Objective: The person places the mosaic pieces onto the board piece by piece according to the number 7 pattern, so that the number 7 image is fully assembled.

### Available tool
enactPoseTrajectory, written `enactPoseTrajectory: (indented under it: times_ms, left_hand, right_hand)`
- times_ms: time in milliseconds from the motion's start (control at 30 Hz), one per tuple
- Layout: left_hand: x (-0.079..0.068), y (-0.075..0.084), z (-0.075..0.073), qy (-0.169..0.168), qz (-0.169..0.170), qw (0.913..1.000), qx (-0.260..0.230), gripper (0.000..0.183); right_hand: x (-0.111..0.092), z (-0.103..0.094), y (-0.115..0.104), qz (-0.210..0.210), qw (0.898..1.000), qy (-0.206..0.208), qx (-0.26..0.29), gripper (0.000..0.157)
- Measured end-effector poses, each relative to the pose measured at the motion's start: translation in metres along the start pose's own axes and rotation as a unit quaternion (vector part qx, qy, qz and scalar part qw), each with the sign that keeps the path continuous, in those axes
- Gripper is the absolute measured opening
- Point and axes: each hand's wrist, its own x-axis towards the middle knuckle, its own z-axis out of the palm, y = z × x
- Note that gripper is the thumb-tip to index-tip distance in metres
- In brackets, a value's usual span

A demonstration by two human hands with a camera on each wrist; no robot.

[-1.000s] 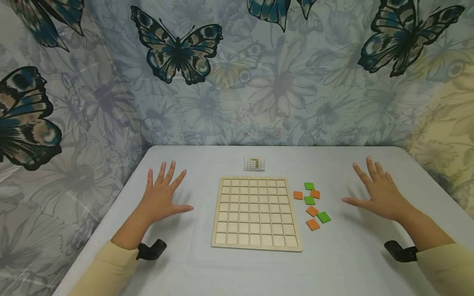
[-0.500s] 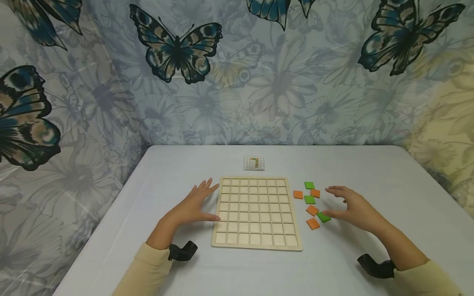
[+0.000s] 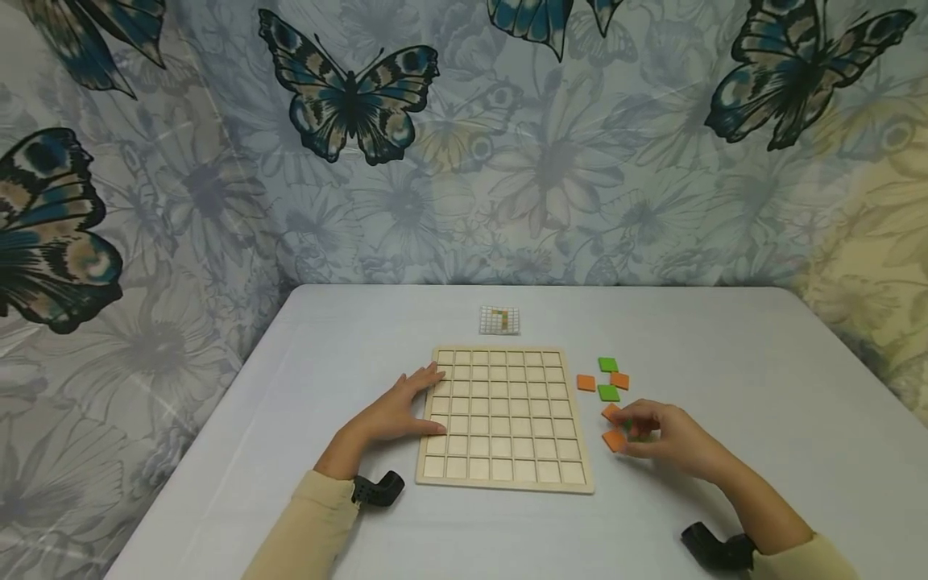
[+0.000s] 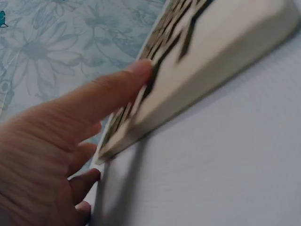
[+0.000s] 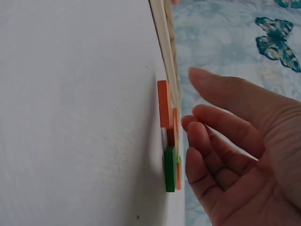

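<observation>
From my remote station, I judge the step in hand to be reaching for a first tile: every cell of the gridded board (image 3: 505,486) is unfilled. The left hand (image 3: 391,415) lies at the board's left rim, fingers extended, seemingly steadying it. The right hand (image 3: 670,439) is over the loose tiles just right of the board, its fingers bent and parted from the thumb, gripping nothing that I can see. It partly hides the green tile (image 5: 170,168); orange tiles (image 3: 614,441) lie just beside. The next move likely calls for a narrow pinch on one tile's edges without nudging its neighbours. A short strip of worktop (image 3: 406,540) separates tiles from the right rim; more room lies on the far side of the right hand.
</observation>
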Motion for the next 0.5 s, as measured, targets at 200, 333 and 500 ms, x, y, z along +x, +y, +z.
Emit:
enactPoseTrajectory:
  times_ms: [200,333,500]
  left_hand:
    - [0.0022,-0.0012,0.0038,0.009,0.027,0.9995,0.013,0.083]
    - [0.0029,-0.0031,0.005,0.004,0.028,0.9994,0.02,0.082]
    - [0.0042,-0.0047,0.0067,0.005,0.041,0.9989,0.021,0.08]
  right_hand:
    - [-0.0003,0.0051,0.0036,-0.014,1.0,-0.01,-0.015,0.041]
    - [-0.0011,0.0071,0.0055,-0.017,1.0,-0.007,-0.023,0.037]
    - [-0.0023,0.0081,0.0066,-0.016,0.999,-0.003,-0.027,0.034]
